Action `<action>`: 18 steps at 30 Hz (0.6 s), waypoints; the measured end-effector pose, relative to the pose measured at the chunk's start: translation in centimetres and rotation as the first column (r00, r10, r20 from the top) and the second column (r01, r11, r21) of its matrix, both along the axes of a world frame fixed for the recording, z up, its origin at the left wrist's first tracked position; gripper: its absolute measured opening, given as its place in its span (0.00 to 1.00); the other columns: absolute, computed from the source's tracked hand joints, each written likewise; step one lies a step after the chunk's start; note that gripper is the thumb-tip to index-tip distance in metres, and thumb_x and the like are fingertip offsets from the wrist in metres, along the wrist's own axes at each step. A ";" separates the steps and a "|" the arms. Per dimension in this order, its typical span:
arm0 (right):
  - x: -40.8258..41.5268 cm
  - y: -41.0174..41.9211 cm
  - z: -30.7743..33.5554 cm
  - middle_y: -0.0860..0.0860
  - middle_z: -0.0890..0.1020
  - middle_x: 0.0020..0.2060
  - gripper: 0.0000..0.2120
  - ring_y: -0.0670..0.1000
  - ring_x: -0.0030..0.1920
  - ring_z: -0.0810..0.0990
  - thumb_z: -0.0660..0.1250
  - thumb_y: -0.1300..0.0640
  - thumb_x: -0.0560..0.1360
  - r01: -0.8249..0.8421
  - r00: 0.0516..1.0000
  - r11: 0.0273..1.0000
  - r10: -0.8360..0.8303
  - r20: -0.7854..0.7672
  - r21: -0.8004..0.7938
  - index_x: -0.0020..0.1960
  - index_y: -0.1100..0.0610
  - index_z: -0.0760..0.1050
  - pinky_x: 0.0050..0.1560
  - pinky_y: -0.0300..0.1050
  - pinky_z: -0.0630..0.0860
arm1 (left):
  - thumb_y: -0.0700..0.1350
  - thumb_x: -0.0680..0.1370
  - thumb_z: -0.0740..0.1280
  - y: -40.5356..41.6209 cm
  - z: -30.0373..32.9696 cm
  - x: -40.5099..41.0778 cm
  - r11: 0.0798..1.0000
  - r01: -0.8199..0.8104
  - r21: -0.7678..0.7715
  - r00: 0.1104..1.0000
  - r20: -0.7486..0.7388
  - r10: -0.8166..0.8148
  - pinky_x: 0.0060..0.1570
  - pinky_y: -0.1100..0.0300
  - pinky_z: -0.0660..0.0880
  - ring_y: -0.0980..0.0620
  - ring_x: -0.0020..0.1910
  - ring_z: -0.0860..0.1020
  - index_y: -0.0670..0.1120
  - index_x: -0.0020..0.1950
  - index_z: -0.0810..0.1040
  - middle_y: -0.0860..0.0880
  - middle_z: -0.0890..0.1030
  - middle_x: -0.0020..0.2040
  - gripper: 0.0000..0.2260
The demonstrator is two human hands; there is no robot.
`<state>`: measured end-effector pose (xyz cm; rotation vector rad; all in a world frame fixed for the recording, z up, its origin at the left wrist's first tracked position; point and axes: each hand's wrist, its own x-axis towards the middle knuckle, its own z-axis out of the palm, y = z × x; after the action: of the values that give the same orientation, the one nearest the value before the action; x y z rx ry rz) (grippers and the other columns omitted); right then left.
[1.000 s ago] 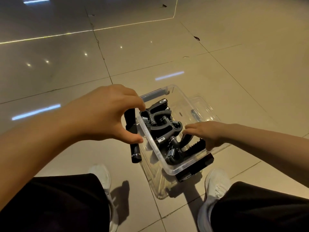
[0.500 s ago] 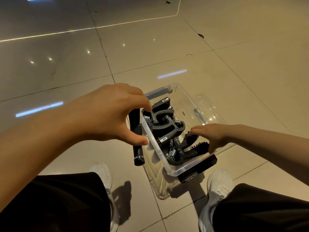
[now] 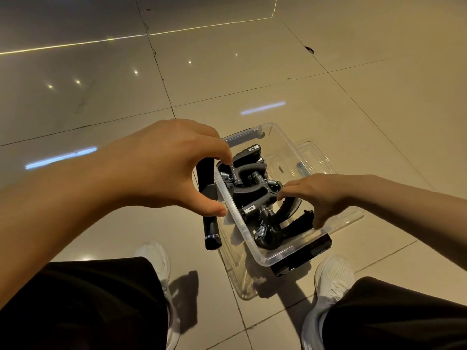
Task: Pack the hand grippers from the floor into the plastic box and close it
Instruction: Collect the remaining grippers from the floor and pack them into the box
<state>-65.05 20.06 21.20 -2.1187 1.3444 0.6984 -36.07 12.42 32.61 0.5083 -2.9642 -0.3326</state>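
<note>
A clear plastic box [image 3: 267,260] stands open on the floor between my feet, with several black spring hand grippers [image 3: 249,190] piled inside. My right hand [image 3: 318,195] reaches in from the right; its fingertips and thumb curl round the curved handles of one hand gripper [image 3: 290,210] near the right wall. My left hand [image 3: 164,168] hovers at the box's left wall in a wide C, thumb tip touching the wall, fingertips at the far left corner. It holds nothing. A black handle [image 3: 208,198] lies on the floor just left of the box.
The clear lid [image 3: 318,155] lies on the tiles behind and right of the box. A black latch [image 3: 303,256] hangs on the box's near end. My white shoes [image 3: 154,256] [image 3: 333,276] flank the box. Glossy beige tiles [image 3: 227,72] stretch all around.
My left hand has come slightly closer to the box's left wall. My right hand stays on the gripper near the right wall, shifted a little.
</note>
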 end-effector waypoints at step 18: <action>-0.8 0.9 -7.0 0.53 0.60 0.72 0.33 0.55 0.72 0.59 0.64 0.47 0.76 -0.188 0.949 0.981 0.192 -0.250 0.036 0.75 0.51 0.53 0.68 0.53 0.65 | 0.70 0.65 0.60 0.3 -0.6 -2.1 0.999 0.053 0.010 0.998 0.016 -0.053 0.42 0.54 0.78 0.51 0.48 0.77 0.52 0.55 0.77 0.53 0.80 0.50 0.29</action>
<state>-65.84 20.97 14.18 -2.2276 1.2670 1.0846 -38.21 12.76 32.00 0.4367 -2.9979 -0.3497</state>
